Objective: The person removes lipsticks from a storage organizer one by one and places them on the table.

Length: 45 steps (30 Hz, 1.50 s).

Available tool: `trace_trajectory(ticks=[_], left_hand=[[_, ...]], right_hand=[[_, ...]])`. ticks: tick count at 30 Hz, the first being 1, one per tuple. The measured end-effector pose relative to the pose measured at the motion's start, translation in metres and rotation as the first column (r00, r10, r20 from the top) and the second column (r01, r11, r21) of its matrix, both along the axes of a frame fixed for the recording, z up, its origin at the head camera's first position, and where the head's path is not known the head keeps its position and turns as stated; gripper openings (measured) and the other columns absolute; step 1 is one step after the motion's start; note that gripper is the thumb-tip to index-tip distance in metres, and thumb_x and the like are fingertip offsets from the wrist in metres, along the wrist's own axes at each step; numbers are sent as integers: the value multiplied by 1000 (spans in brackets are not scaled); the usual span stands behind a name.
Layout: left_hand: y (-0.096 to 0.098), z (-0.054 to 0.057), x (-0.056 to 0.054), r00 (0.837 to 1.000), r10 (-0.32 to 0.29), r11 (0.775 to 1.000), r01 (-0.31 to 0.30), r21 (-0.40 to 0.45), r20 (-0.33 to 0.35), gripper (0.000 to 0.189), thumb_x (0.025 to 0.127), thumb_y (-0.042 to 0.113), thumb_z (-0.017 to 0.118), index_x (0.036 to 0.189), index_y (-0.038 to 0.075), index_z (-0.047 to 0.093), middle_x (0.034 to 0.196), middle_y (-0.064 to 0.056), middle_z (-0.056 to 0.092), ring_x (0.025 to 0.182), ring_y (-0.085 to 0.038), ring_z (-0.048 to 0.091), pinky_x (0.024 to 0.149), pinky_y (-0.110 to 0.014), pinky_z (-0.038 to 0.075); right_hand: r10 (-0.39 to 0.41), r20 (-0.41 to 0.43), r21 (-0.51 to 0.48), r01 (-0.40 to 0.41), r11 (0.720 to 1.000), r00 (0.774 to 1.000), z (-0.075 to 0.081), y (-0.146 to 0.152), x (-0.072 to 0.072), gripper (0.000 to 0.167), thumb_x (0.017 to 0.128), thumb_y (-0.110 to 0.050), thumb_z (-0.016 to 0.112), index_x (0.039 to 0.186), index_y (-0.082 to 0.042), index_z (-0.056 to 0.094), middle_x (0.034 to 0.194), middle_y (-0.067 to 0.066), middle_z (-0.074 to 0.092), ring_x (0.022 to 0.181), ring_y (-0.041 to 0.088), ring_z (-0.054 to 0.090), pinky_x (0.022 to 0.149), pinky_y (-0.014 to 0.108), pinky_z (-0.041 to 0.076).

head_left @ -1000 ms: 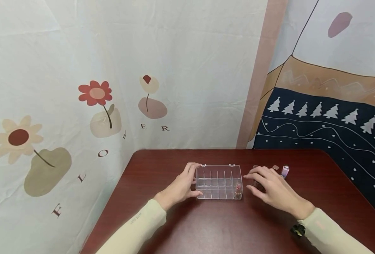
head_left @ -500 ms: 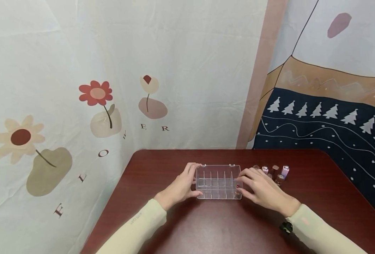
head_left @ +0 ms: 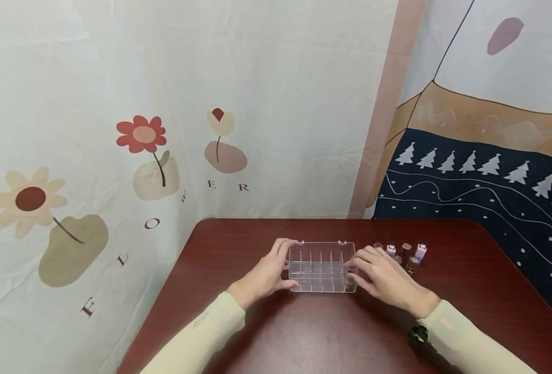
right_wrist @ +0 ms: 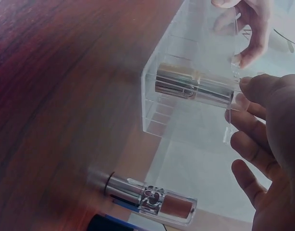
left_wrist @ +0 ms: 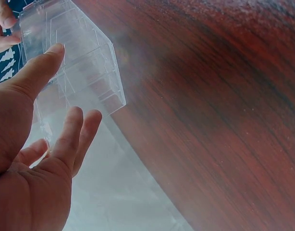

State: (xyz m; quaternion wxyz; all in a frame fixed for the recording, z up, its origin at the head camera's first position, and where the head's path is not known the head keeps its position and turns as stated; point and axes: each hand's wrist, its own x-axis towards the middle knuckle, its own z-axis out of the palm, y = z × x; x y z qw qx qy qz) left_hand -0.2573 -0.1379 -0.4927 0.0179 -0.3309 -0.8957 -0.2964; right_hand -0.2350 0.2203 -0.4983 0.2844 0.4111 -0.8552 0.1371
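A clear divided organizer box (head_left: pixel 310 284) stands on the table. My left hand (head_left: pixel 264 270) grips its left end, thumb at the front wall and fingers towards the back; in the left wrist view the thumb (left_wrist: pixel 39 70) lies against the clear plastic. Over the box's right end is my right hand (head_left: pixel 388 278). In the right wrist view, its thumb and forefinger pinch the top of a lipstick-like tube (right_wrist: pixel 205 89) standing in an end compartment. The head view mostly hides that tube behind the fingers.
Several cosmetic tubes stand right of the box, among them a pink-purple one (head_left: pixel 421 253) and a brown-topped one (head_left: pixel 406 250). A clear-cased lip tube (right_wrist: pixel 176 204) shows close to the right hand. The dark red table (head_left: pixel 304 337) meets a hanging cloth (head_left: pixel 280 130) behind.
My right hand has moved left from the standing tubes to the box's right end, uncovering those tubes. My left hand keeps its hold on the box.
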Motion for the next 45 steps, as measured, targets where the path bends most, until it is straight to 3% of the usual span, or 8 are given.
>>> trace_trajectory(ticks=[10,17,28,31,35,38,42,45], left_hand=[[1,0,0,1000,2,1000,-2,6,5,104,91,12,102,171,0,36,166,-23,45,116,-35,85,103,-43,74],[2,-2,1,1000,-1,1000,1,6,11,104,92,10,102,171,0,36,166,-24,45,116,-37,85,102,-43,74],[3,-1,1,1000,-8,1000,8,-2,-2,104,91,12,102,171,-1,35,165,-23,45,114,-35,85,101,-41,75],[2,-1,1,1000,-8,1000,8,-1,-3,105,91,12,102,171,-1,36,165,-22,45,115,-35,85,102,-41,75],[1,-1,0,1000,-6,1000,6,2,5,105,91,12,102,171,-1,35,165,-24,45,115,-37,85,102,-42,75],[1,-1,-1,1000,-4,1000,4,5,15,105,92,11,102,171,-1,35,166,-26,45,117,-38,85,103,-44,74],[1,-1,-1,1000,1,1000,-1,4,23,105,91,11,102,172,0,35,166,-26,44,119,-39,85,104,-46,74],[1,-1,-1,1000,4,1000,-4,3,20,105,91,11,102,172,0,35,166,-25,45,119,-38,85,104,-46,74]], right_hand=[[-44,7,-52,44,998,999,15,5,6,33,90,-19,100,121,-18,87,113,-6,81,106,15,69,89,44,65],[-34,-5,-110,34,993,999,25,14,10,40,87,-12,100,124,-18,86,116,-7,82,109,14,69,98,36,55],[-81,-3,-171,79,982,997,44,39,15,38,90,-11,96,126,-17,86,121,-2,82,112,17,70,95,34,51],[-84,-18,-198,79,977,996,47,50,15,23,107,-28,87,126,-16,86,120,0,82,110,18,69,93,33,50],[-118,-37,-229,107,968,992,49,65,14,53,120,-58,58,123,-13,86,118,2,83,103,17,67,88,31,47],[-160,-37,-241,146,959,986,48,77,14,60,120,-63,54,122,-12,86,116,4,84,101,18,66,87,31,46],[-212,-23,-257,199,946,977,46,96,15,24,107,-30,88,122,-11,86,116,7,85,106,23,69,93,36,49],[-255,-15,-271,242,932,967,45,109,16,42,81,1,99,120,-9,86,116,9,85,108,27,70,95,39,50]])
